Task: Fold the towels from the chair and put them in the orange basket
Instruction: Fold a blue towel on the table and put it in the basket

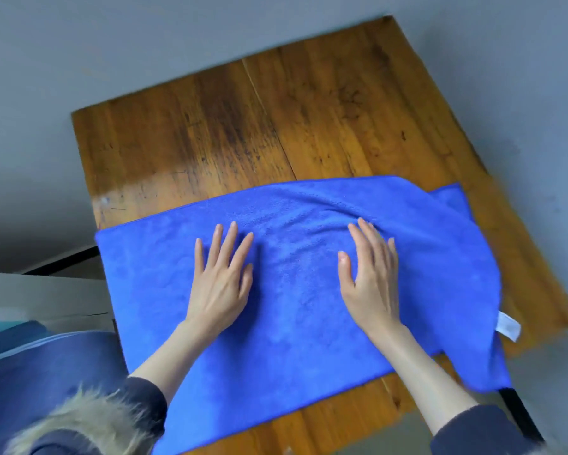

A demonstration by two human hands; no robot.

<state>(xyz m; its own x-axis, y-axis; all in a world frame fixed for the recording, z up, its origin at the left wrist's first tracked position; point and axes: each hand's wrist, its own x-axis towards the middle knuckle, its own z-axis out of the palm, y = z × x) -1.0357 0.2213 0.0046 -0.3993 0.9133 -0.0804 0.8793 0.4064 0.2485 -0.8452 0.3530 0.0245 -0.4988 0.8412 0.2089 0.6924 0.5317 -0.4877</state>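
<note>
**Both palms flat on the blue towel**

A worn wooden table [308, 126] stands on a grey floor [112, 37], and across its near half we have the blue towel [302, 310] spread out. Our left hand [222, 280] lies flat on the cloth with its fingers straight and spread apart, gripping nothing. Our right hand [371, 284] lies flat as well, fingers straight and close together, thumb out to the side. Between the two hands the towel is fairly smooth; beyond the right hand's fingertips it wrinkles. To the right of that hand the cloth bunches and overlaps, and a white label [508, 326] sticks out at its edge. Dark sleeves [472, 431] cover our forearms.
</note>
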